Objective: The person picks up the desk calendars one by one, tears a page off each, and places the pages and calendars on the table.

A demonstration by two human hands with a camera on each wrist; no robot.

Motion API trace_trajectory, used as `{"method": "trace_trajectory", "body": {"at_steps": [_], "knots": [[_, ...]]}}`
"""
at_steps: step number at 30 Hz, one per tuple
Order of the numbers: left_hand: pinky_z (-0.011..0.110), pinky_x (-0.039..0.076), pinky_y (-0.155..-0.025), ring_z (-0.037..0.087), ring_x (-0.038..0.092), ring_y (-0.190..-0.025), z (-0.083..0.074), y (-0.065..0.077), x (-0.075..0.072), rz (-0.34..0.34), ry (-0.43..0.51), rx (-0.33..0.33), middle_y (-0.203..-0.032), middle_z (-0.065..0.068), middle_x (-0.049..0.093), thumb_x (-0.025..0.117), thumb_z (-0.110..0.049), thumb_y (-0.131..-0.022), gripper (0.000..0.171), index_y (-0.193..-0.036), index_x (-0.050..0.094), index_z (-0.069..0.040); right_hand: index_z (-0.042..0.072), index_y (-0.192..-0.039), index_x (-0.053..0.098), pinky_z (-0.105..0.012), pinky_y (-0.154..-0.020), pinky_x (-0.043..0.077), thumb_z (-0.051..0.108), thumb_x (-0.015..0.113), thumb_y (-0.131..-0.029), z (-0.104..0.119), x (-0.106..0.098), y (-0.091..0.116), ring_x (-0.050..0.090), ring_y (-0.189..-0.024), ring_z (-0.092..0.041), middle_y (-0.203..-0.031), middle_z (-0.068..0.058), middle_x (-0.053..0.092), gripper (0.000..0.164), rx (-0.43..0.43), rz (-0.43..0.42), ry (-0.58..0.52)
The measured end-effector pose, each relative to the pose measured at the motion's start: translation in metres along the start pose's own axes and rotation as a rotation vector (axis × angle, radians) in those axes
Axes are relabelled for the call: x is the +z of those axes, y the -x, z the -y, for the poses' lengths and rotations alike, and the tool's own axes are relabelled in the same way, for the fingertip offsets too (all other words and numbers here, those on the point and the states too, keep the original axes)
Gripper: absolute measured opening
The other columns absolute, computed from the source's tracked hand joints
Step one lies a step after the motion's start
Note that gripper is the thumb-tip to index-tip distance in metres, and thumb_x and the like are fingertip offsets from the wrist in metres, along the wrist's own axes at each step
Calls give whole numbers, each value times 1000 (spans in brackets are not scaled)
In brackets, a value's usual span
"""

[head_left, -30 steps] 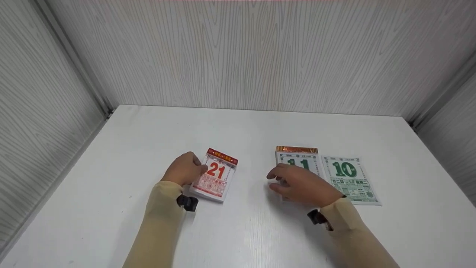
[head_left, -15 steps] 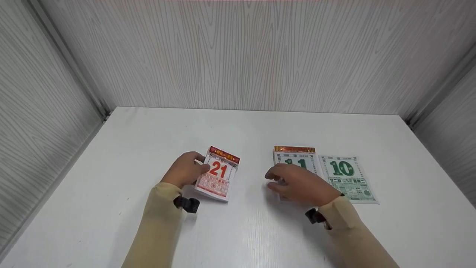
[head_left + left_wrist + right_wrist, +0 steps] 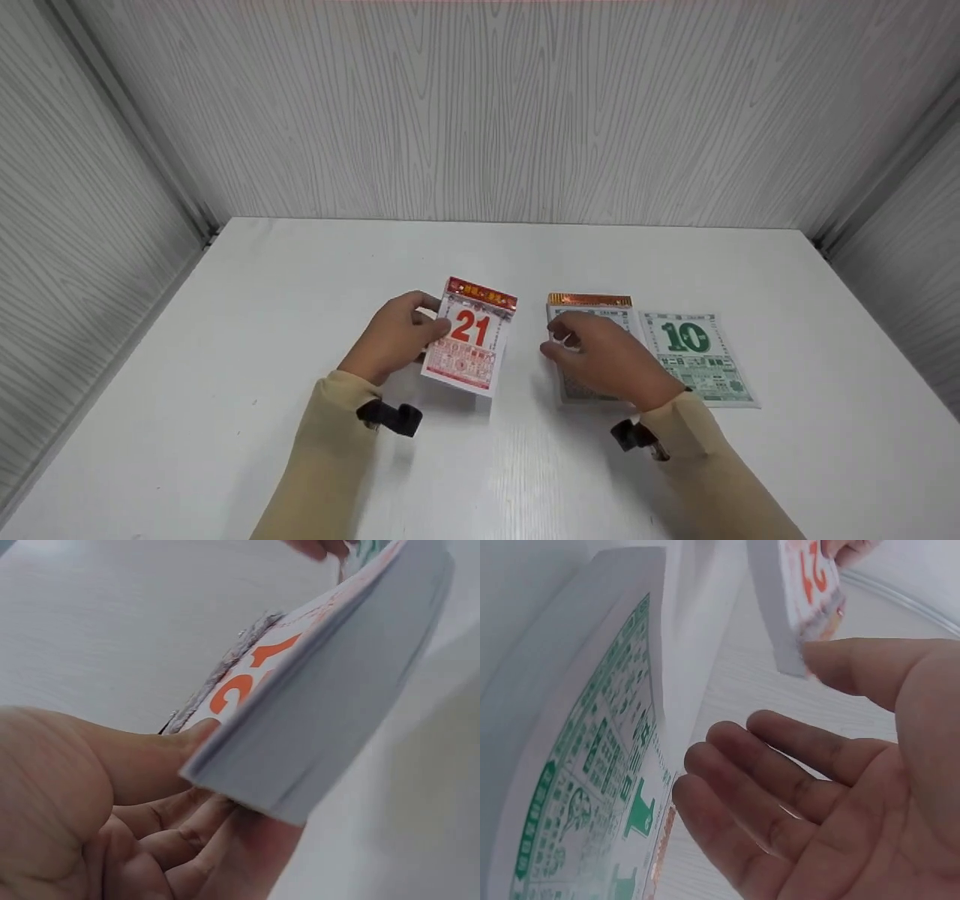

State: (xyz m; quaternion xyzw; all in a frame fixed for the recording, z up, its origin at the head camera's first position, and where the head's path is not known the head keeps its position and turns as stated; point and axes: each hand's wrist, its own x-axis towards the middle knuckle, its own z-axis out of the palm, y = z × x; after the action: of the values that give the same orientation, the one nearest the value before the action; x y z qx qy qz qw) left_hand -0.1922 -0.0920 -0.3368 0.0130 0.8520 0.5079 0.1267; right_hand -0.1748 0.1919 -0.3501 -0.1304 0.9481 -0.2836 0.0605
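Observation:
My left hand (image 3: 394,337) holds a small tear-off calendar (image 3: 466,349) by its left edge, thumb on the front page and fingers underneath. The calendar bears a red 21 below a red-and-gold header strip, and it is raised and tilted over the table. In the left wrist view its thick block of pages (image 3: 337,690) shows edge-on. Over a larger tear-off calendar (image 3: 592,300) with a gold header, my right hand (image 3: 611,360) hovers with relaxed, slightly bent fingers and holds nothing. It hides most of that calendar's front; green print (image 3: 592,787) shows in the right wrist view.
Right of the larger calendar lies a page (image 3: 694,349) with a green 10, its lower left partly behind my right hand. The white table (image 3: 337,255) meets a pale wood-grain panel (image 3: 480,112) at the back, with similar panels at both sides.
My left hand has lifted the small calendar off the table and carried it right, towards the larger calendar. The right hand has shifted only slightly, now covering the green 11.

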Motion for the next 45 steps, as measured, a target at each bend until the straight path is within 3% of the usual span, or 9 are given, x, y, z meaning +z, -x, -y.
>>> {"method": "trace_trajectory", "body": {"at_steps": [6,9,13,17,24,28,35,39,45], "knots": [[39,61,-82,25,72,-94,-12,6,8,16,155,61,-110,11,72,68,-20,-101,41,-139,56,-9,12,-140,61,-46,-102,52,44,66,-100,6,-2,1,63,-116,-21,-124,0,69,51,-2,-6,-147],[40,61,-84,25,71,-97,-15,5,14,17,204,84,-112,10,73,68,-19,-101,41,-139,56,-9,10,-143,56,-44,-99,54,42,65,-101,7,-4,1,65,-114,-22,-124,-4,68,54,-30,-25,-286],[40,61,-85,25,72,-99,-17,4,22,21,258,118,-113,9,73,69,-18,-101,40,-138,56,-12,4,-143,53,-38,-88,60,36,64,-103,6,-7,1,69,-107,-25,-120,-12,67,52,-63,-64,-488],[39,61,-84,25,72,-99,-17,5,29,54,319,166,-111,9,73,69,-17,-100,39,-137,57,-12,2,-138,57,-36,-85,60,30,63,-104,4,-9,2,68,-103,-26,-117,-14,67,44,-67,-112,-593],[39,61,-86,26,71,-101,-20,5,37,69,371,239,-112,11,72,69,-16,-101,40,-139,56,-12,5,-135,59,-38,-88,60,28,62,-105,5,-12,4,67,-106,-26,-119,-13,67,37,-68,-160,-658],[39,61,-87,26,70,-103,-20,4,40,65,379,282,-117,9,69,67,-24,-102,39,-138,58,-14,5,-135,58,-36,-89,59,26,60,-106,5,-13,4,66,-106,-27,-120,-13,66,36,-76,-176,-678],[40,56,-95,25,65,-115,-17,0,45,82,456,350,-127,7,66,51,-40,-109,41,-141,57,-15,3,-137,57,-32,-89,58,24,58,-108,4,-14,3,64,-107,-27,-122,-15,65,36,-86,-201,-720],[40,53,-99,27,61,-120,-14,-3,49,161,542,342,-131,10,62,45,-44,-110,46,-145,50,-15,3,-140,55,-32,-91,57,26,57,-108,4,-15,4,64,-108,-27,-125,-14,65,39,-84,-185,-729],[37,53,-99,26,59,-122,-7,-6,56,358,690,294,-138,13,57,37,-52,-110,58,-160,32,-24,7,-142,55,-33,-93,57,28,59,-107,4,-16,5,65,-110,-28,-128,-12,66,41,-57,-160,-747]]}}
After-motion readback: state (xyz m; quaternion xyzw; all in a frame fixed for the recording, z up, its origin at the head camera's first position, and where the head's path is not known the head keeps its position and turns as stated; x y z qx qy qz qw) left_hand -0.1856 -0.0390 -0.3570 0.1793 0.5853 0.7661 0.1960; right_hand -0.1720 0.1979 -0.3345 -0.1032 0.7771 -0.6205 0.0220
